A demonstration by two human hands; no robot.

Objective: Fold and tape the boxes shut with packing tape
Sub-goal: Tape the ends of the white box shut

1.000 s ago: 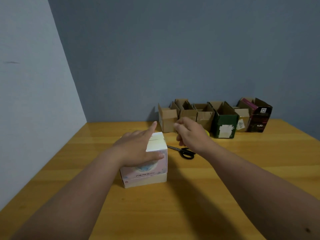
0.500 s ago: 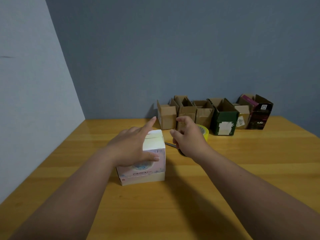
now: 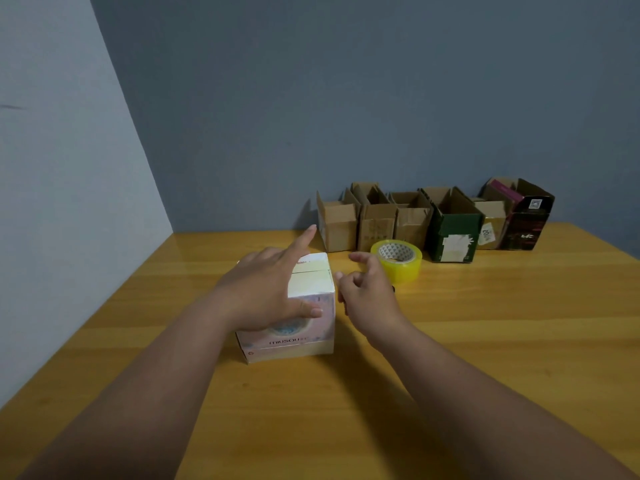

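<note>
Holding: left hand [image 3: 263,292] lies flat over the top flaps of the pink box [image 3: 294,327], fingers straight and thumb down the near face, pressing and not curled round it; the box stands near the middle of the tabletop [image 3: 485,341].
Free hand: right hand [image 3: 367,296] hovers just right of the box with a loose, half-curled grip that holds nothing, forefinger pointing toward the tape roll [image 3: 398,259].
Tape: yellowish and clear, lying flat on its side just beyond the right hand, apart from it.
Risk, flaps: the seam across the box top looks shut only because the palm bears on it; if the left hand lifts while the right fetches tape, the flaps could spring up.
Risk, box: it looks light, so a sideways push may slide it on the smooth wood.
Risk, tape: finding and peeling the free end will likely want two hands, which would leave the flaps unheld; I cannot tell where the end lies.
Risk, reach: a hasty reach past the roll may knock the row behind.
Waiting: open brown boxes [image 3: 374,220], a green box [image 3: 453,233] and a dark box [image 3: 526,223] stand in a row at the wall, flaps up, none taped.
In the way: nothing lies between the right hand and the roll; a small dark thing shows by the right wrist, too hidden to name.
</note>
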